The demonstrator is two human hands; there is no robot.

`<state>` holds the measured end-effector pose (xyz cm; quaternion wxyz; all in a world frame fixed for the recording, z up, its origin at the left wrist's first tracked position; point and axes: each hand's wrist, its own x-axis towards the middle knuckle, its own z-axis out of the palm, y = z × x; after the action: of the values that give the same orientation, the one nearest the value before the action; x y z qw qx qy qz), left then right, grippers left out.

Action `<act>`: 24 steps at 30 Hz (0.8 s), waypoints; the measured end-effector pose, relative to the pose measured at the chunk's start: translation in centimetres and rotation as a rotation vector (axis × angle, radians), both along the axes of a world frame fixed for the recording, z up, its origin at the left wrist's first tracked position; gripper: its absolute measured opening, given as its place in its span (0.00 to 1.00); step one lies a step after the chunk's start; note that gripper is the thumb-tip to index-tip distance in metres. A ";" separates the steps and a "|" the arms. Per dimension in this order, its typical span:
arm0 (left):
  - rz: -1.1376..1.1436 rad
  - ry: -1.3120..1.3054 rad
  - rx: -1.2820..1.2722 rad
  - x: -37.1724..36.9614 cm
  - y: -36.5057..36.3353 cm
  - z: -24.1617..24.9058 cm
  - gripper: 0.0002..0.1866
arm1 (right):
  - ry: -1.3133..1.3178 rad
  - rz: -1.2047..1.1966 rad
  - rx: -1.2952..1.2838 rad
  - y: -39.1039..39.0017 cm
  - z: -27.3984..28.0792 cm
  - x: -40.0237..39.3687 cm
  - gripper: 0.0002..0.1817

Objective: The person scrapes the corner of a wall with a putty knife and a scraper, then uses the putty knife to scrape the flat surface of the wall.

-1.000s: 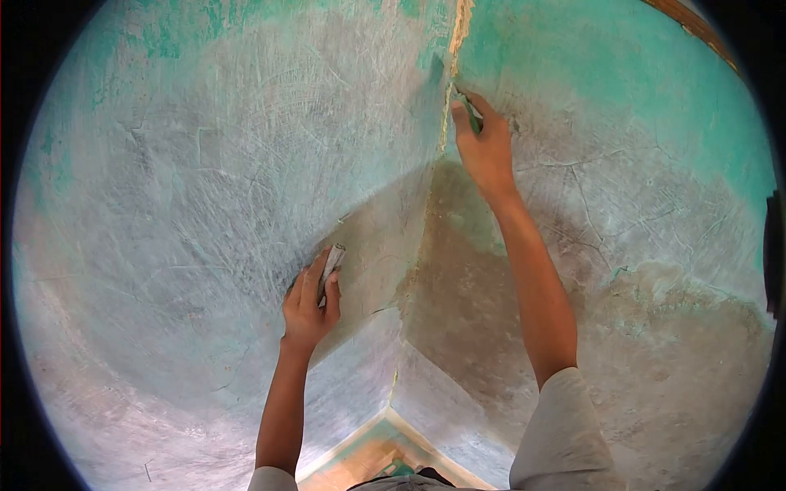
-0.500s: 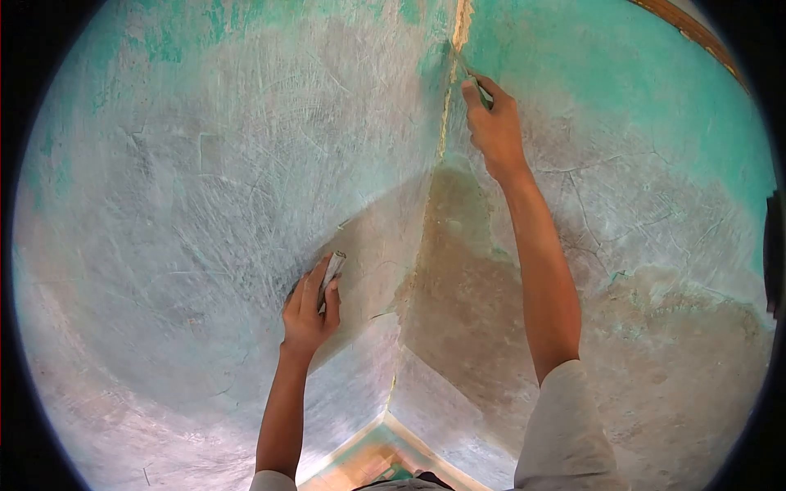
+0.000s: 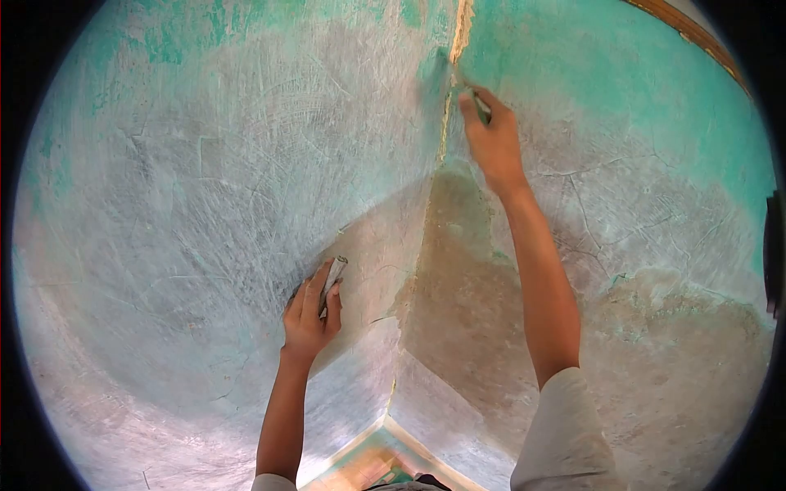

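Note:
My right hand (image 3: 496, 147) is closed around the handle of a thin-bladed scraper (image 3: 481, 105). The blade is blurred and points up and left toward the yellowish, chipped seam (image 3: 447, 114) where two walls meet. Lower down, my left hand (image 3: 311, 319) rests at the left wall (image 3: 188, 204), wrapped around a grey rolled piece (image 3: 336, 272) that looks like folded sandpaper. Its upper end sticks out between thumb and fingers; the rest is hidden by the hand.
The right wall (image 3: 655, 164) has green paint above and bare, cracked plaster below. Shadows of my arms fall across the corner. A brown wooden edge (image 3: 696, 33) runs along the upper right, and a dark object (image 3: 772, 254) stands at the right side. Floor (image 3: 372, 468) shows at the bottom.
My right hand and the scraper have moved slightly down along the seam. The left hand, with the grey roll, has shifted down only a little.

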<state>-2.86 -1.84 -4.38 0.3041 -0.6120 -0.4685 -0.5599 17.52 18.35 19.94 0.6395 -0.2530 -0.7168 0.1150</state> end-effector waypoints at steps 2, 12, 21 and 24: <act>-0.006 -0.008 -0.005 -0.2 0.1 -0.3 0.19 | 0.021 -0.007 -0.003 0.9 0.2 0.1 0.24; -0.008 0.002 -0.037 -0.2 0.0 -0.2 0.19 | 0.002 0.091 -0.023 1.0 0.3 0.9 0.26; 0.025 0.022 -0.018 -0.1 0.2 -0.3 0.19 | -0.082 0.069 -0.078 -1.4 0.2 2.2 0.23; 0.039 0.008 0.020 0.0 0.5 -0.1 0.17 | -0.103 -0.058 0.056 -1.8 -2.1 0.7 0.21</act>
<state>-2.89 -1.35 -4.52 0.3229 -0.6018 -0.4734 -0.5563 18.25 16.51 17.88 0.6115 -0.2611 -0.7442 0.0633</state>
